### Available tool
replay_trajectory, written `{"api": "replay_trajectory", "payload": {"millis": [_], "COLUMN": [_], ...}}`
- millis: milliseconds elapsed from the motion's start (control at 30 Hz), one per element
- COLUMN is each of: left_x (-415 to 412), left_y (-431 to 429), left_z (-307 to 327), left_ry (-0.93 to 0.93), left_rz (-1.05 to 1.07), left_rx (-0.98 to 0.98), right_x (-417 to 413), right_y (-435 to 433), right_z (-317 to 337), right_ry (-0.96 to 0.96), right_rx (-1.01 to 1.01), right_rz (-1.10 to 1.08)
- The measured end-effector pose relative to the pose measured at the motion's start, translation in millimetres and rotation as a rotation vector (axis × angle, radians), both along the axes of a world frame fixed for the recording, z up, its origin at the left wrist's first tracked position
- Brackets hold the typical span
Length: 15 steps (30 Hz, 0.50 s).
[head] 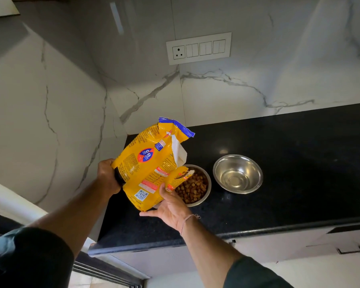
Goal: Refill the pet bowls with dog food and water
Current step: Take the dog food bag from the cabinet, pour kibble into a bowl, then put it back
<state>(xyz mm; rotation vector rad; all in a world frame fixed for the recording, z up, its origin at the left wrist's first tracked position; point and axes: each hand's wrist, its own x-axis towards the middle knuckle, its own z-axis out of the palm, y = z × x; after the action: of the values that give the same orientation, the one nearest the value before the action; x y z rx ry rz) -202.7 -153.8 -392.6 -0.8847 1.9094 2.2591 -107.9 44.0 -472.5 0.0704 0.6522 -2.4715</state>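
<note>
Head view: the left hand (pixel 108 176) clenches the lower end of a yellow dog-food bag (pixel 148 163), its fingers curled round the crumpled base. The right hand (pixel 170 206) lies flat and open under the bag's near edge. Its palm is turned up and its thumb rests against the printed face. A thin thread (pixel 188 219) circles that wrist.

The bag tilts away from the left grip, and its torn mouth hangs over the steel bowl (pixel 209 185) just beyond the right hand's thumb. Brown kibble (pixel 192 189) fills that bowl. A second steel bowl (pixel 248 170) sits beside it, farther from both hands. It is shiny inside, and I cannot tell if it holds water.

Both bowls stand on a glossy black stone countertop (pixel 289 167) set into a corner. White marble-veined wall (pixel 247 92) rises behind the counter and to the left of the gripping hand. It carries a white switch plate (pixel 199 48) well above the bag. Pale cabinet fronts (pixel 299 248) run below the counter edge.
</note>
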Motion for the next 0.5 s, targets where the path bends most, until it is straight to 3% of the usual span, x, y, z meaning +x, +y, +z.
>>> {"api": "replay_trajectory", "payload": {"millis": [500], "left_x": [1.0], "left_y": [0.3], "left_z": [1.9], "left_ry": [0.011], "left_rz": [-0.001], "left_rx": [-0.014], "right_x": [-2.0], "right_y": [-0.8], "right_z": [-2.0], "right_ry": [0.011], "right_rx": [0.040], "right_rz": [-0.015]}}
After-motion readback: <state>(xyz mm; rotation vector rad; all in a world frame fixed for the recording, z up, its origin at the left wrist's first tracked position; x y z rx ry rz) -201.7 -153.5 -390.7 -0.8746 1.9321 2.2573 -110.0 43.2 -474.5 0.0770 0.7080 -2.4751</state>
